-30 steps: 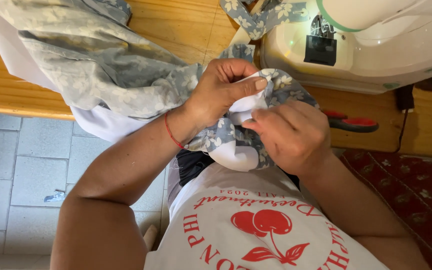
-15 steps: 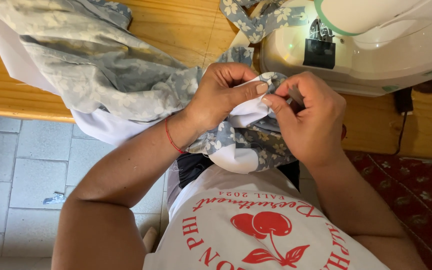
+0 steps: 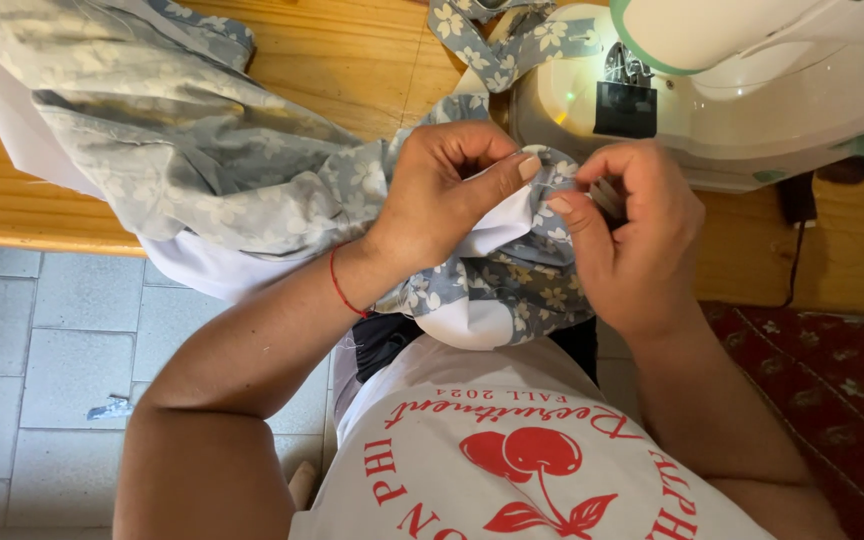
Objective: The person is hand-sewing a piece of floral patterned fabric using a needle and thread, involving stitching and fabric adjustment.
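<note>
- left hand (image 3: 442, 195) fingers pinched shut on the grey floral cotton fabric (image 3: 202, 150), right in front of the white plastic sewing machine (image 3: 732, 90)
- right hand (image 3: 632, 240) fingers pinching the same edge
- black square label (image 3: 624, 110) on the machine's face

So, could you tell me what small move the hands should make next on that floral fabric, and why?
Probably draw the right hand a little away from the left hand. Both pinch the same bunched edge of the blue floral fabric with its white lining, fingertips nearly touching, and the right hand grips a thin, dark tool there. Easing them apart would tension that spot. What the tool is cannot be told.
</note>
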